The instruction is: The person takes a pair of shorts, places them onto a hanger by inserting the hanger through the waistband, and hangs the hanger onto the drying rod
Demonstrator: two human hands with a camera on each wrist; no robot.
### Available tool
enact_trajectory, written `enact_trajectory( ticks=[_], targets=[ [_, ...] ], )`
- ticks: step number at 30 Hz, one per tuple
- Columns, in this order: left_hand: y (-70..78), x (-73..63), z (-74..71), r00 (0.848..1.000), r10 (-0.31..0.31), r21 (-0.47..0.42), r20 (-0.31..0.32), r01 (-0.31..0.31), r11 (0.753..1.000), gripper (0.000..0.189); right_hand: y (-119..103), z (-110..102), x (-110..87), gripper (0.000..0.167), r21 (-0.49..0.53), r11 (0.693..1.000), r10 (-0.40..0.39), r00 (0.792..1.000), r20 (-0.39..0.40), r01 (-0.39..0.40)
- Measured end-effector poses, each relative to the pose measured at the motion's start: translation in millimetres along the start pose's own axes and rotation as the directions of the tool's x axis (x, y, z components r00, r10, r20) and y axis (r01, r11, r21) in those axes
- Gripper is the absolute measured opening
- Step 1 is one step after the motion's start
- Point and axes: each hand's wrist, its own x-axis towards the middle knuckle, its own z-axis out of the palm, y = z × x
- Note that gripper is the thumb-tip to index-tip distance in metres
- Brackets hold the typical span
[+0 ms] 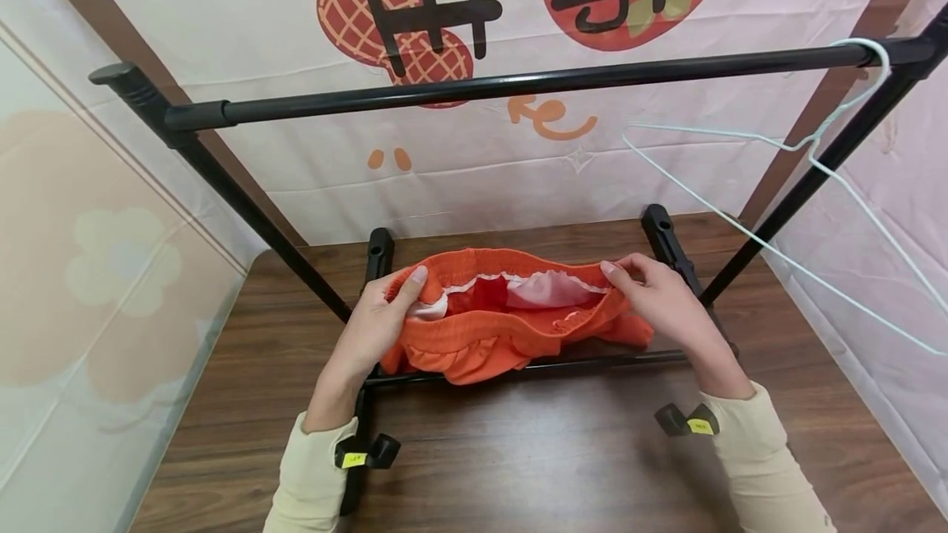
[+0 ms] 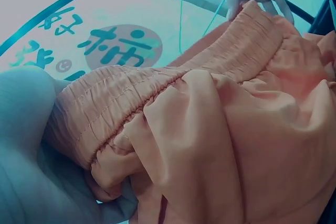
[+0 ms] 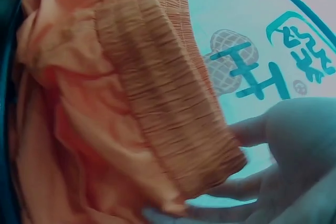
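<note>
An orange elastic-waist garment [image 1: 489, 344] hangs between my two hands, its waistband stretched wide and its mouth facing up. Inside it, red and pink cloth and a white edging show. My left hand [image 1: 374, 323] grips the left end of the waistband, thumb over the rim. At the opposite end my right hand [image 1: 662, 303] pinches the band between thumb and fingers. The left wrist view shows the gathered waistband [image 2: 121, 98] running away from the left hand. In the right wrist view the band's folded end [image 3: 220, 166] lies between thumb and fingers.
A black rack stands around the work, its top rail [image 1: 504, 87] crossing above the hands and its lower bar [image 1: 615, 360] below the garment. A pale blue wire hanger [image 1: 741, 224] hangs at the rail's right end. Printed cloth [image 1: 296, 163] lines the back.
</note>
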Motion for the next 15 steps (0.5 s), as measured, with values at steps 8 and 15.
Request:
enact_trajectory(
  ticks=[8,15],
  targets=[
    [4.0,1.8,2.8,0.999,-0.026,-0.067,0.043,0.029,0.997,0.048,-14,-22,-23.3,0.066,-0.125,0.991,-0.054,0.989,-0.137,0.037],
    [6.3,4.2,3.0,0.998,-0.030,-0.061,0.049,0.033,0.998,0.049,-28,-48,-52.1,0.050,-0.076,0.994,-0.104,0.892,-0.440,0.079]
  ],
)
